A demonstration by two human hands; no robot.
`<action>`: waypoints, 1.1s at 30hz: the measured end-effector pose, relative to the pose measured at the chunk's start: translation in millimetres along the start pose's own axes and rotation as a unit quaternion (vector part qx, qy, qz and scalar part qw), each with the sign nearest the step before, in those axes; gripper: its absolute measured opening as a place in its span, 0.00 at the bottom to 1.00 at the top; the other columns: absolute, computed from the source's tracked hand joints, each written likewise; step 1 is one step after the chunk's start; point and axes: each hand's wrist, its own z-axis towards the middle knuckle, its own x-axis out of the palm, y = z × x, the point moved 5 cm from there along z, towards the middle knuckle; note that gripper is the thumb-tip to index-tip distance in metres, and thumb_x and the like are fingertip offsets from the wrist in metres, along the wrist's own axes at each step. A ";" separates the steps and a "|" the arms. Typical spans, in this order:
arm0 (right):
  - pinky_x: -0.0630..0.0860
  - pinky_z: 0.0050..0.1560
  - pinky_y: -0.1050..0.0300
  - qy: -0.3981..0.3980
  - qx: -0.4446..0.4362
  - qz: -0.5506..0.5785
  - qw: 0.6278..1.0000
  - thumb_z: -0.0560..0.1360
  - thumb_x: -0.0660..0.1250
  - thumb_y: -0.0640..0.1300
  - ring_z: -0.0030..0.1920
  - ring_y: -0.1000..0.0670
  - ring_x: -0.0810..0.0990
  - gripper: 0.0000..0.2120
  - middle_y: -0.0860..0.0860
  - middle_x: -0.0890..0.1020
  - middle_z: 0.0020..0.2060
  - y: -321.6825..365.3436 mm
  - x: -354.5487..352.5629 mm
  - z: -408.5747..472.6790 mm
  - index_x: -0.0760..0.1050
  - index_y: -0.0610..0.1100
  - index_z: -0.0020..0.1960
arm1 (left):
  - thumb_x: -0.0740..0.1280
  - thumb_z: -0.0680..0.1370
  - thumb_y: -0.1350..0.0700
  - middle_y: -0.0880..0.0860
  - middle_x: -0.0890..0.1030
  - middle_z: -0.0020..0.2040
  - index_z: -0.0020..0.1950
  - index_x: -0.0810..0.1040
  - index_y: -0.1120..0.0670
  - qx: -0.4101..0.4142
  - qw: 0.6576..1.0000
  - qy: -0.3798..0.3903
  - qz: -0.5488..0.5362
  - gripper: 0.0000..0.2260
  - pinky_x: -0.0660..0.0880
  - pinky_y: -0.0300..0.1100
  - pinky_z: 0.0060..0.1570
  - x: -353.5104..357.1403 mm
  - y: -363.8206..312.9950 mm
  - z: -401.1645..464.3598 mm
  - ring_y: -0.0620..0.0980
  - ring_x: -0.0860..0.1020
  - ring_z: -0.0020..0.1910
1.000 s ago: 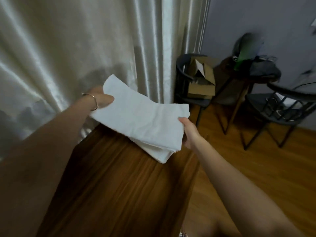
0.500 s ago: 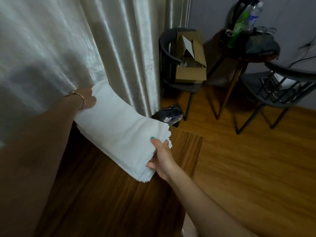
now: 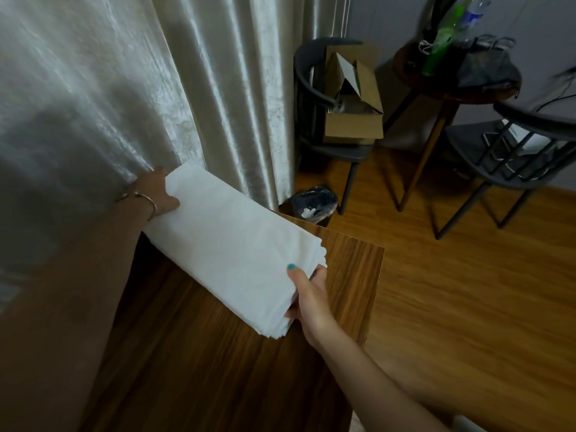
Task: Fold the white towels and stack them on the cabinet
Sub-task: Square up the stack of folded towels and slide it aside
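A stack of folded white towels (image 3: 230,247) lies slanted over the far part of the wooden cabinet top (image 3: 218,363). My left hand (image 3: 156,194), with a thin bracelet at the wrist, holds the stack's far left end against the curtain; its fingers are hidden under the cloth. My right hand (image 3: 308,291) grips the near right end, thumb on top and fingers beneath. Whether the stack rests fully on the wood I cannot tell.
A pale curtain (image 3: 124,88) hangs right behind the cabinet. A dark bin (image 3: 314,204) stands past the cabinet's far corner. Beyond are a chair with a cardboard box (image 3: 352,98), a round table (image 3: 452,82) with bottles, a second chair (image 3: 511,151), and wood floor (image 3: 467,307).
Both hands have brought the towel stack down and to the left, from mid-air over the cabinet's edge to low over its far part. My right thumb now lies on top of the stack.
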 end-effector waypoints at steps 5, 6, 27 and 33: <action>0.77 0.52 0.54 -0.058 -0.034 0.007 0.998 0.75 0.67 0.49 0.53 0.52 0.78 0.20 0.53 0.78 0.53 8.5 1.1 -6.1 0.63 0.48 0.63 | 0.70 0.66 0.59 0.60 0.73 0.62 0.63 0.67 0.57 0.027 0.987 -0.085 0.135 0.27 0.73 0.54 0.58 -6.6 -17.2 -10.2 0.62 0.73 0.61; 0.75 0.47 0.58 -0.085 -0.039 -0.013 0.996 0.75 0.67 0.49 0.50 0.53 0.77 0.21 0.54 0.77 0.51 13.2 1.8 -9.7 0.62 0.46 0.63 | 0.70 0.65 0.59 0.58 0.71 0.64 0.66 0.65 0.56 0.053 0.975 -0.114 0.183 0.30 0.71 0.54 0.60 -9.2 -25.7 -14.2 0.60 0.71 0.63; 0.30 0.69 0.32 -0.039 -0.264 -0.726 0.634 0.76 0.34 0.67 0.77 0.40 0.38 0.30 0.50 0.37 0.78 53.1 41.8 23.8 0.30 0.60 0.75 | 0.40 0.63 0.20 0.56 0.40 0.78 0.69 0.36 0.28 -0.051 0.998 0.017 -0.023 0.36 0.38 0.73 0.66 58.6 -58.0 -44.0 0.64 0.38 0.75; 0.33 0.68 0.28 0.006 -0.230 -0.737 0.636 0.76 0.36 0.68 0.77 0.40 0.39 0.31 0.50 0.35 0.77 59.2 41.3 20.5 0.31 0.60 0.75 | 0.42 0.64 0.21 0.55 0.43 0.78 0.70 0.36 0.29 -0.037 0.996 0.076 -0.035 0.36 0.42 0.71 0.68 49.1 -51.5 -44.9 0.62 0.43 0.76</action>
